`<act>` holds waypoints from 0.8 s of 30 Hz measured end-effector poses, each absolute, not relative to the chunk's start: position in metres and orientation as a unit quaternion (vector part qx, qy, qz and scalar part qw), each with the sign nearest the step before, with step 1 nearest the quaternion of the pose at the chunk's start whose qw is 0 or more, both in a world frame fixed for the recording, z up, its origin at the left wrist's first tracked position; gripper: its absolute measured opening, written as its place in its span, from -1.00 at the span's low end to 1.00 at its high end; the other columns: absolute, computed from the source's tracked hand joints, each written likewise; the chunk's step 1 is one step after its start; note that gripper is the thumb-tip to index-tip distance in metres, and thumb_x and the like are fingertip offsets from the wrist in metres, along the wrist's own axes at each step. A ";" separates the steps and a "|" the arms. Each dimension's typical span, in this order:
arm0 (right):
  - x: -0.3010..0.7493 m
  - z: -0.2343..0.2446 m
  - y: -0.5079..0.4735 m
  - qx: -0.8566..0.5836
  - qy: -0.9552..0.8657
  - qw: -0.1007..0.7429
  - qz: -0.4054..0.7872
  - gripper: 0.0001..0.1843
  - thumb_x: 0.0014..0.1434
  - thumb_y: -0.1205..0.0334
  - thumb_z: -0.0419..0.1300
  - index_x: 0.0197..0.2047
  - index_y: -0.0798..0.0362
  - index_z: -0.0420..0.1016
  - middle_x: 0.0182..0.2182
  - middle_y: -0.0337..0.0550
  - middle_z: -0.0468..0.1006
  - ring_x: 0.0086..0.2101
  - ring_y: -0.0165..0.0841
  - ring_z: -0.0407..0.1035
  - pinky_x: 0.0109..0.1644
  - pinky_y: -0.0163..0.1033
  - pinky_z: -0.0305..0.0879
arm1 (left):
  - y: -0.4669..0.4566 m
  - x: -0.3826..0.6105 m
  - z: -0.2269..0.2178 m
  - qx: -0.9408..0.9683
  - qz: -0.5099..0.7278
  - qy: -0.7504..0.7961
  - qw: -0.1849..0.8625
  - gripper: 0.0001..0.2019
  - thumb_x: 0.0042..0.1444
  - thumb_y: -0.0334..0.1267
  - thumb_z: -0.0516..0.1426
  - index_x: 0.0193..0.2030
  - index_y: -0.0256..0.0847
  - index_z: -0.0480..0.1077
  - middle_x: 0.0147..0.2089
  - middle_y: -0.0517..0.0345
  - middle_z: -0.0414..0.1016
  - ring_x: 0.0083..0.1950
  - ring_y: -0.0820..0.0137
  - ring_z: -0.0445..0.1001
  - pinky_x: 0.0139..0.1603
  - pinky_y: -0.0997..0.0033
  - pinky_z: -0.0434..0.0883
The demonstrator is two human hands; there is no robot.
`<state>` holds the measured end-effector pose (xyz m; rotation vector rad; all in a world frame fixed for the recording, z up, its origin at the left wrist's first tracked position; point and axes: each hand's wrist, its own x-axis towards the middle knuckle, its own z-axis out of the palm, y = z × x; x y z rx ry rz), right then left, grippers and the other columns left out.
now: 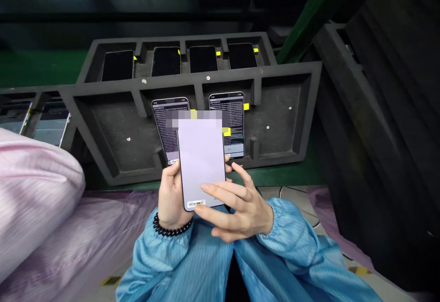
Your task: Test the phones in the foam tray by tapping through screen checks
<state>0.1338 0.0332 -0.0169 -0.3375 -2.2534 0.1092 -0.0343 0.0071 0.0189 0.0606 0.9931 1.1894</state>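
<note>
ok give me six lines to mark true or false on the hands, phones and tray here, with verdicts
1. The left hand holds a phone. True.
2. That phone's screen is black. False: it is lit and pale.
3. Fingers of the right hand are over the phone's lower part. True.
4. Four dark phones show in the back tray. True.
5. The right hand has something black around its wrist. False: the bracelet is on the left one.
6. Both arms are in pink. False: the sleeves are blue.
</note>
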 end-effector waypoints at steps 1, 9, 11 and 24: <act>0.134 -0.017 0.033 -0.134 -0.898 0.417 0.043 -0.54 0.50 0.08 -0.15 0.09 -0.09 0.56 0.08 -0.10 0.60 0.17 -0.35 0.33 0.54 0.16 -0.04 | 0.006 -0.036 0.016 0.040 0.536 0.435 0.723 -0.46 0.19 0.11 -0.01 0.00 -0.24 0.57 0.03 -0.06 0.63 0.06 0.04 0.60 0.17 0.02 0.55; 0.134 -0.018 0.033 -0.133 -0.903 0.406 0.033 -0.51 0.50 0.08 -0.16 0.06 -0.10 0.60 0.09 -0.13 0.60 0.17 -0.36 0.31 0.55 0.15 -0.05 | 0.002 -0.040 0.010 0.057 0.544 0.414 0.728 -0.43 0.19 0.13 0.06 0.09 -0.28 0.54 0.16 -0.09 0.58 0.13 0.05 0.58 0.30 0.04 0.46; 0.134 -0.017 0.034 -0.134 -0.905 0.404 0.029 -0.49 0.50 0.07 -0.18 0.06 -0.08 0.60 0.10 -0.12 0.59 0.18 -0.36 0.30 0.55 0.15 -0.07 | 0.004 -0.037 0.013 0.051 0.550 0.421 0.719 -0.43 0.21 0.11 0.00 0.06 -0.30 0.55 0.11 -0.10 0.60 0.14 0.06 0.57 0.32 0.07 0.45; 0.135 -0.014 0.036 -0.123 -0.904 0.408 0.039 -0.49 0.51 0.07 -0.19 0.05 -0.12 0.60 0.09 -0.16 0.61 0.17 -0.36 0.32 0.54 0.15 -0.06 | 0.006 -0.032 0.019 -0.012 0.539 0.474 0.697 -0.43 0.16 0.09 0.02 0.11 -0.26 0.50 0.10 -0.11 0.59 0.25 -0.01 0.49 0.31 -0.04 0.46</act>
